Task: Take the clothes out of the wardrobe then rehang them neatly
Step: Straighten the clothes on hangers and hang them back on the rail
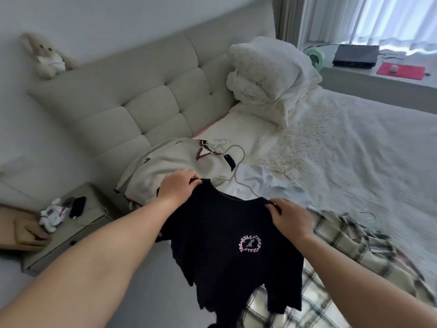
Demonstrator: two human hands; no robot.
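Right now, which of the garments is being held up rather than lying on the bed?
The black T-shirt, gripped at its shoulders by the left hand and right hand. The others lie flat.

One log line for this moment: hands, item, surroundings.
left hand: grips black T-shirt shoulder | right hand: grips other shoulder | shirt: held over bed edge | cream garment, plaid garment: on bed

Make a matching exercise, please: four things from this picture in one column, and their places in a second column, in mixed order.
Things:
1. black T-shirt
2. plush rabbit
3. checked garment
4. green fan

Places:
A. on the windowsill
B. held up by both hands
C. on top of the headboard
D. lying on the bed, near edge

Pairs: 1-B, 2-C, 3-D, 4-A
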